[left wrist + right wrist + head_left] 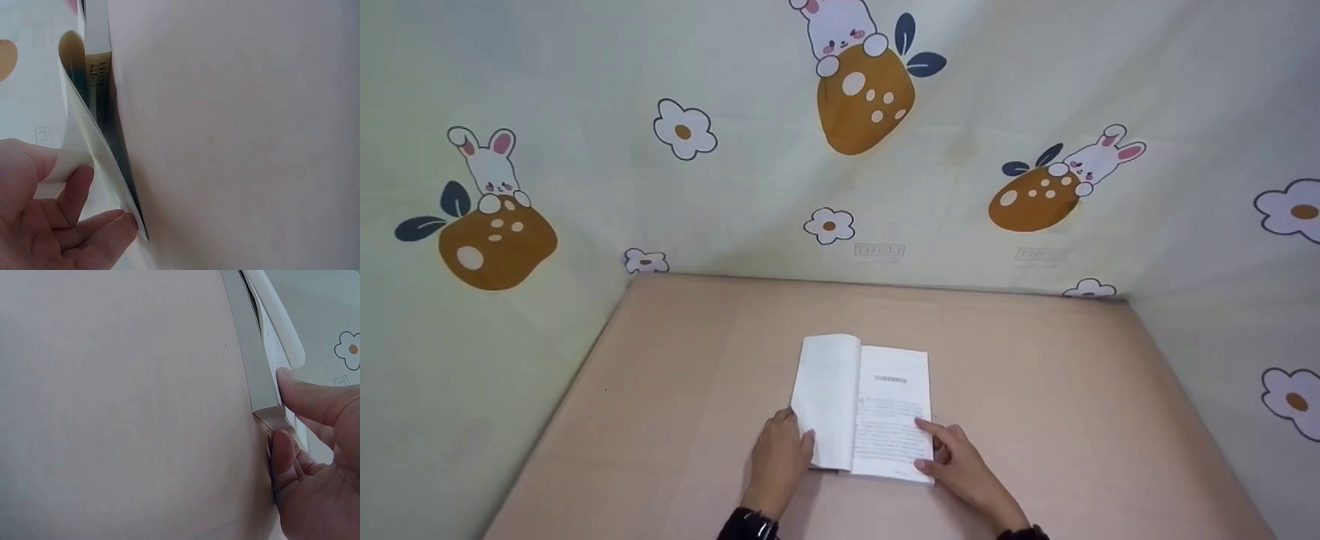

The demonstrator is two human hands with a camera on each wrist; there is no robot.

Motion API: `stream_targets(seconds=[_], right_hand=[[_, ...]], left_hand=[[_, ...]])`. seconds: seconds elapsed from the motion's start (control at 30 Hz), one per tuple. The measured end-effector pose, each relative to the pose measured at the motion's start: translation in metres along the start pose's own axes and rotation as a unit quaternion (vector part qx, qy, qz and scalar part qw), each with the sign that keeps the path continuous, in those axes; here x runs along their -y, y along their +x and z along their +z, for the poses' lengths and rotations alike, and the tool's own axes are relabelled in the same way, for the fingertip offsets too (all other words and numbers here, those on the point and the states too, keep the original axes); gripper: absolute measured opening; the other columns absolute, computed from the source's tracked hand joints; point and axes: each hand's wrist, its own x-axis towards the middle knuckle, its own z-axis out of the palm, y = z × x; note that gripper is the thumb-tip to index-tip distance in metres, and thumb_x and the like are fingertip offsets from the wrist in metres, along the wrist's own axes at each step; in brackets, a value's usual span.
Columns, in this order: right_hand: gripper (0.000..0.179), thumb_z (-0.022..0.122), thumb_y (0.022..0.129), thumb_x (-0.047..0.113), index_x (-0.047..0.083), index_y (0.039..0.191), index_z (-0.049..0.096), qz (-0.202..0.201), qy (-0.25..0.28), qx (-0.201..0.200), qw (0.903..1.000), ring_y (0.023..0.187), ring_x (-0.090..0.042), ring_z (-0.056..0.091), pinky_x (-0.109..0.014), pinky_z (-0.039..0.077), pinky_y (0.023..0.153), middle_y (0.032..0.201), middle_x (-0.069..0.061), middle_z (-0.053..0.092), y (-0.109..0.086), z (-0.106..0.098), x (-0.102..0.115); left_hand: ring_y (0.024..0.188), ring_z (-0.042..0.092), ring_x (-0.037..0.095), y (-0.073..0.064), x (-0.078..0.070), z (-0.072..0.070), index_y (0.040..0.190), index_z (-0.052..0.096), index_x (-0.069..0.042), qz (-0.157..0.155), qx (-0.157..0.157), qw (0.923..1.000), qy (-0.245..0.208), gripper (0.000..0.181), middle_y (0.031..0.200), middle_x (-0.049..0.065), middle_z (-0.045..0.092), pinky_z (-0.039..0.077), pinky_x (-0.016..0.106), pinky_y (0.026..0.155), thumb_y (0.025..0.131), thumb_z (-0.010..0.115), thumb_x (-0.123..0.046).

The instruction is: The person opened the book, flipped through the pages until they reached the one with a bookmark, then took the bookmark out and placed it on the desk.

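Fingers and thumb of your left hand (778,452) close narrowly over the left edge of the book (889,435), the thumb lying on the blank left page (826,390) and the fingertips at its outer rim. Your right hand (969,471) grips the opposite side: its thumb sits on the right page near the lower corner, the index finger touches the same page higher up, and the other fingers curl in beside the page edges.

Between your hands the book lies spread on the table (660,375), near you and about midway across. Its right page carries a short heading in a grey strip, with lines of print below, too small to read. From your left wrist you see the left side bowed into a rounded fold at the spine, its dark underside showing beneath; from your right wrist you see the thick block of pages resting against the tabletop.

Farther out, a glossy black band (748,525) circles your left wrist. Behind and beside the pinkish-tan tabletop stand pale cloth walls (750,195), printed with white rabbits (495,176) leaning on orange-brown, strawberry-like fruit (499,251), and with white flowers (685,129) outlined in dark.
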Motion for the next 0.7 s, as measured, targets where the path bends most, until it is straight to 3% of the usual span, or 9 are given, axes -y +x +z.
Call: stream_targets(seconds=[0.2,0.33,0.53,0.7], right_hand=[[0.060,0.067,0.085,0.029,0.007,0.136,0.046,0.002,0.014,-0.001,0.9999,0.076,-0.013,0.040,-0.017,0.034,0.062,0.097,-0.007,0.042,0.0003,0.0005,-0.0007],[0.060,0.068,0.085,0.028,0.007,0.137,0.046,0.005,0.015,-0.002,0.9999,0.076,-0.013,0.040,-0.017,0.034,0.062,0.097,-0.007,0.042,0.0009,0.0007,-0.0010],[0.062,0.068,0.084,0.030,0.008,0.137,0.045,0.015,0.021,-0.003,0.9997,0.076,-0.013,0.040,-0.018,0.034,0.061,0.098,-0.007,0.042,0.0012,0.0009,-0.0001],[0.062,0.067,0.085,0.031,0.007,0.138,0.044,0.023,0.018,0.002,0.9996,0.077,-0.014,0.039,-0.019,0.033,0.061,0.099,-0.007,0.042,0.0003,0.0008,0.0012]], left_hand=[[0.092,0.061,0.033,0.0017,-0.0004,-0.0015,0.110,0.052,0.023,-0.016,0.005,0.9998,-0.010,0.045,0.103,0.026,0.056,0.053,0.039,0.079,0.077,0.068,-0.003],[0.082,0.057,0.028,0.0019,-0.0010,-0.0011,0.101,0.055,0.023,-0.024,0.002,0.9997,-0.006,0.036,0.096,0.022,0.054,0.052,0.036,0.069,0.075,0.064,0.000],[0.070,0.043,0.021,0.0037,-0.0026,-0.0005,0.071,0.059,0.017,0.006,-0.018,0.9981,0.059,0.014,0.086,0.017,0.049,0.042,0.030,0.057,0.075,0.062,0.004],[0.077,0.040,0.023,0.0031,-0.0030,-0.0008,0.074,0.059,0.016,-0.010,0.002,0.9942,0.107,0.015,0.095,0.014,0.047,0.035,0.029,0.058,0.082,0.056,0.003]])
